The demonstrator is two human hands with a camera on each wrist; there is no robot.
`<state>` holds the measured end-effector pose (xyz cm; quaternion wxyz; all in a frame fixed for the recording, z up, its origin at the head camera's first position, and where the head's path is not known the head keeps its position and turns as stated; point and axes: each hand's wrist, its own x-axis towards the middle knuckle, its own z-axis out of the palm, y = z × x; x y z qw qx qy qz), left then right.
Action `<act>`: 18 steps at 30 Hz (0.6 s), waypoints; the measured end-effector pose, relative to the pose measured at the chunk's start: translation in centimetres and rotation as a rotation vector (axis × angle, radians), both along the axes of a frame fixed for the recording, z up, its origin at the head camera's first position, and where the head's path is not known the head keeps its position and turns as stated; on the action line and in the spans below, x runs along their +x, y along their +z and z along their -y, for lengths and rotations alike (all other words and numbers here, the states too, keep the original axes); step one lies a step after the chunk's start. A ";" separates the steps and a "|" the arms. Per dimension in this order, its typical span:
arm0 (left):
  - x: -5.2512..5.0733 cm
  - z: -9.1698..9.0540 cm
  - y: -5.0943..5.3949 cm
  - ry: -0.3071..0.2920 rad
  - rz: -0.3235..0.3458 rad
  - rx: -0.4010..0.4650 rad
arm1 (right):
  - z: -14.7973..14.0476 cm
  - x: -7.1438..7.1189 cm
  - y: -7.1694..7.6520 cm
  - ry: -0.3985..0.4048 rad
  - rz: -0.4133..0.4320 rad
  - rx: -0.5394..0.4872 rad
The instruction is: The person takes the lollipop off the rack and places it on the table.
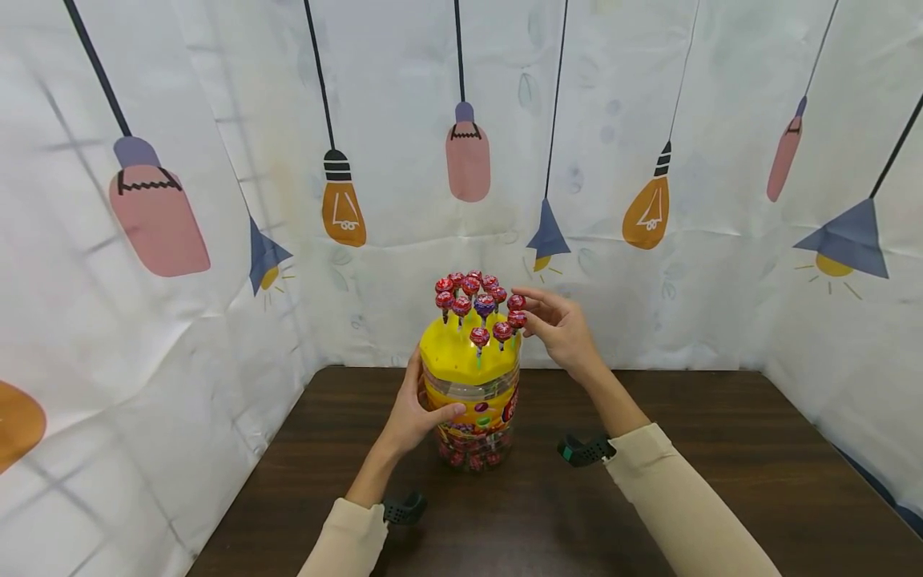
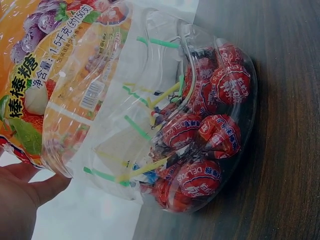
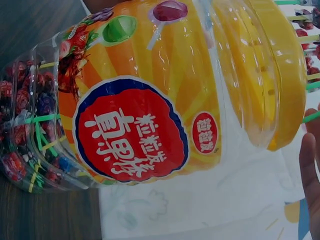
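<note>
A clear plastic candy jar [image 1: 472, 417] with an orange wrap label stands upright on the table. Its yellow lid [image 1: 447, 349] has several red-wrapped lollipops [image 1: 461, 306] standing in it on sticks, plus a purple-wrapped one [image 1: 485, 305]. More lollipops [image 2: 200, 177] with green and yellow sticks lie in the bottom of the jar. My left hand [image 1: 418, 417] grips the jar's left side, thumb across the front. At the lid's right edge, my right hand [image 1: 562, 328] pinches a red lollipop [image 1: 516, 319] between thumb and fingers; in the right wrist view, its fingers are beside a green stick [image 3: 311, 117].
The jar rests on a dark brown wooden table [image 1: 649, 497]. White cloth [image 1: 404, 304] printed with lamps and bulbs hangs behind and along both sides. Each wrist wears a dark strap [image 1: 586, 450].
</note>
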<state>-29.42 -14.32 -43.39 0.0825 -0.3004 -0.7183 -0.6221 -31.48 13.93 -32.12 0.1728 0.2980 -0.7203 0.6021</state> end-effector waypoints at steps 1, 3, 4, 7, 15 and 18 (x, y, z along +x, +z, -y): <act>0.0 0.0 0.0 0.002 0.000 -0.002 | 0.1 0.0 0.0 -0.018 -0.010 -0.001; -0.1 0.0 -0.1 0.005 0.000 -0.005 | 0.2 -0.1 0.1 -0.052 -0.024 -0.015; -0.1 0.0 -0.1 0.006 0.001 -0.006 | 0.3 -0.1 0.2 -0.066 -0.030 -0.029; -0.1 0.0 -0.1 0.007 0.005 -0.003 | 0.4 -0.2 0.5 -0.078 -0.054 -0.091; -0.1 -0.1 -0.1 0.010 0.010 0.000 | -0.4 0.3 0.6 -0.072 -0.067 -0.173; -0.1 -0.2 -0.2 0.013 0.013 -0.002 | -1.0 0.6 -0.2 -0.074 -0.038 -0.195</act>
